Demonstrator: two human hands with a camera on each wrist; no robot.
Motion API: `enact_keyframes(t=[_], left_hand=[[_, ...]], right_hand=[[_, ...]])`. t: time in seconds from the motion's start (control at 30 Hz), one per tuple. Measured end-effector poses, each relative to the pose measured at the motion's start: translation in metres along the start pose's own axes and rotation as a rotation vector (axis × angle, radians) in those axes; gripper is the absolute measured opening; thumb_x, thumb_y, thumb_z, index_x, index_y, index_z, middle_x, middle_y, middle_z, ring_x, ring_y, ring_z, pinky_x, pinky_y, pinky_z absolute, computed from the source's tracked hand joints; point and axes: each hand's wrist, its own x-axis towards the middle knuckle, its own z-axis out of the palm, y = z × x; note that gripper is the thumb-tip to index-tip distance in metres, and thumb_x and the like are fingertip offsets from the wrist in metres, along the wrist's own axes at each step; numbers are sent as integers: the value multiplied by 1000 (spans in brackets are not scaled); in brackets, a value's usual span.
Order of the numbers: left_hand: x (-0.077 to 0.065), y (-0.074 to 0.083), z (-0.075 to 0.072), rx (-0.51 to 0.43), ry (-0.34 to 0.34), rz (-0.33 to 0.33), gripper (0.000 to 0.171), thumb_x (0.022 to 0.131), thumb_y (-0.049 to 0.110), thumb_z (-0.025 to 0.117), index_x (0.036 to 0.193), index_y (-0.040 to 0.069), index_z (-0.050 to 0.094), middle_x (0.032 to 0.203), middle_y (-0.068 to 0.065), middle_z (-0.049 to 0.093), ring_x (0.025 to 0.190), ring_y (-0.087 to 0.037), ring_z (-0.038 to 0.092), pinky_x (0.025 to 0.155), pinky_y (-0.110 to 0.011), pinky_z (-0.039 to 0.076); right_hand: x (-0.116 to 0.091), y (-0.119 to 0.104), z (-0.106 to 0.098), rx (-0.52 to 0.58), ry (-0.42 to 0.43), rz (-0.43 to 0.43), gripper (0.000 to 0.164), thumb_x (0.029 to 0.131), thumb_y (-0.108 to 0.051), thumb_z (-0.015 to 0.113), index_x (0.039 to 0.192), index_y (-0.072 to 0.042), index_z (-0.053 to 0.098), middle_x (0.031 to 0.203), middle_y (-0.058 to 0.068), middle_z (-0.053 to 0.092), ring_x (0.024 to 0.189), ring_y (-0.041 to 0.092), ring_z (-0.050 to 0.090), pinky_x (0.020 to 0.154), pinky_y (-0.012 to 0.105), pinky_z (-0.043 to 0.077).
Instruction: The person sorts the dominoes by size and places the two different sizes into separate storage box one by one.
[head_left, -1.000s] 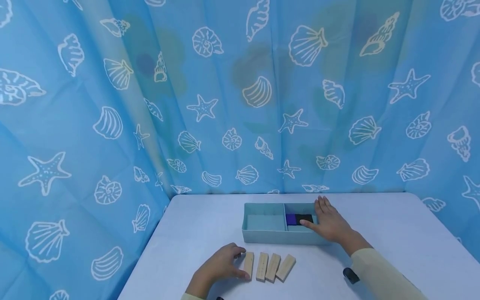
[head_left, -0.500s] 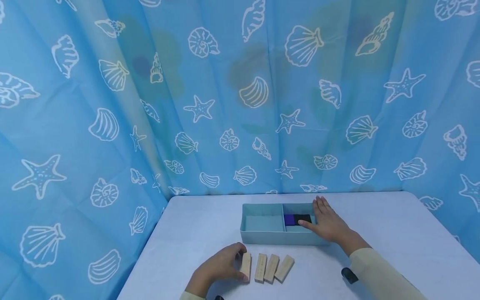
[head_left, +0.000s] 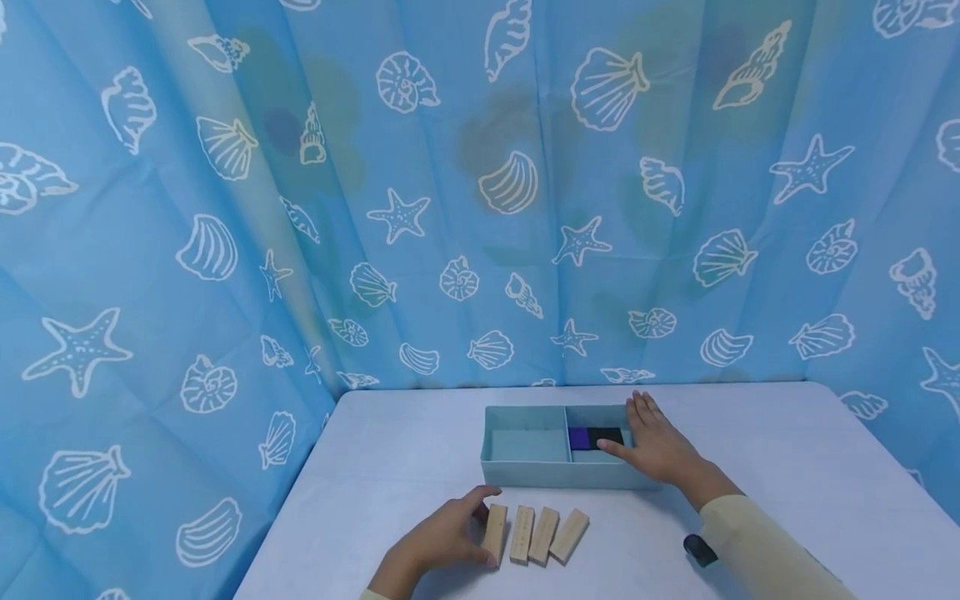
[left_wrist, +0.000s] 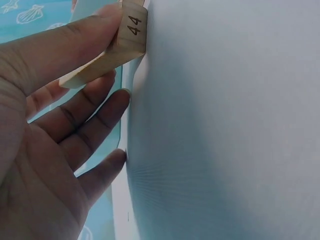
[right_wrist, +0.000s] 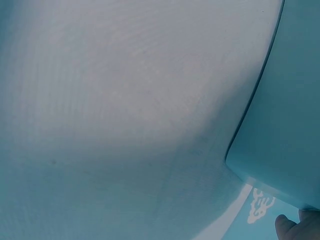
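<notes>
My left hand [head_left: 444, 533] is at a pale wooden block [head_left: 495, 535], the leftmost in a short row. Its thumb presses the near end, where "44" is marked on the block [left_wrist: 131, 30] in the left wrist view. The index finger reaches past the far end; the other fingers are loosely bent and stand apart below. My right hand [head_left: 663, 446] lies with straight fingers over the right end of a light teal box [head_left: 566, 475]. In the right wrist view only fingertips [right_wrist: 300, 227] show, beside the box wall [right_wrist: 285, 115].
Several more wooden blocks [head_left: 543, 536] lie to the right on the white table [head_left: 405, 450]. A divider splits the box; its right compartment holds a flat purple piece [head_left: 578, 438] and a black piece [head_left: 604, 437]. A shell-patterned blue curtain [head_left: 450, 208] hangs behind.
My left index finger has straightened over the far end of the leftmost block. That block has shifted slightly left, then back right, and now tilts a little. The right hand stays on the box.
</notes>
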Motion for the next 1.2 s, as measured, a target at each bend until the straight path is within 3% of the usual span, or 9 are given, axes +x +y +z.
enact_keyframes(t=[0.13, 0.33, 0.5, 0.8, 0.97, 1.2], left_hand=[[-3, -1, 0, -20, -7, 23, 94, 65, 26, 91, 146, 23, 43, 93, 14, 62, 87, -6, 58, 95, -45, 47], [-5, -4, -1, -27, -15, 119, 87, 69, 22, 89, 144, 27, 47, 95, 16, 62, 85, -3, 58, 85, -34, 51], [-6, -6, 0, -67, 11, 149, 80, 69, 21, 89, 140, 24, 51, 91, 16, 62, 82, -4, 58, 81, -30, 51], [-8, -17, 0, -276, 101, 100, 56, 68, 12, 87, 118, 19, 62, 87, 3, 63, 78, -15, 62, 69, -27, 52], [-5, -16, -1, -318, 108, 124, 62, 71, 9, 86, 126, 16, 60, 89, 2, 63, 81, -16, 61, 71, -28, 51], [1, -11, -5, -344, 145, 230, 64, 76, 4, 81, 135, 10, 55, 89, 1, 63, 82, -15, 61, 71, -27, 52]], right_hand=[[1, 2, 2, 3, -1, 5, 113, 86, -76, 45, 148, 14, 17, 156, 32, 8, 143, 47, 5, 112, 59, 13], [0, 2, 1, 8, 4, 3, 112, 87, -74, 46, 148, 14, 16, 156, 32, 8, 143, 47, 5, 112, 59, 13], [-1, 0, -1, 8, -1, 6, 109, 88, -71, 48, 148, 14, 16, 156, 32, 8, 143, 47, 5, 112, 59, 12], [-1, 0, 7, 0, -11, 6, 110, 88, -72, 46, 148, 14, 15, 156, 32, 8, 143, 47, 4, 112, 59, 13], [-1, 1, 7, -5, -3, 6, 112, 87, -75, 44, 148, 14, 16, 156, 32, 8, 143, 47, 5, 112, 59, 13], [1, 2, 4, -1, 2, 10, 108, 89, -70, 48, 149, 13, 15, 156, 31, 7, 143, 46, 4, 112, 59, 12]])
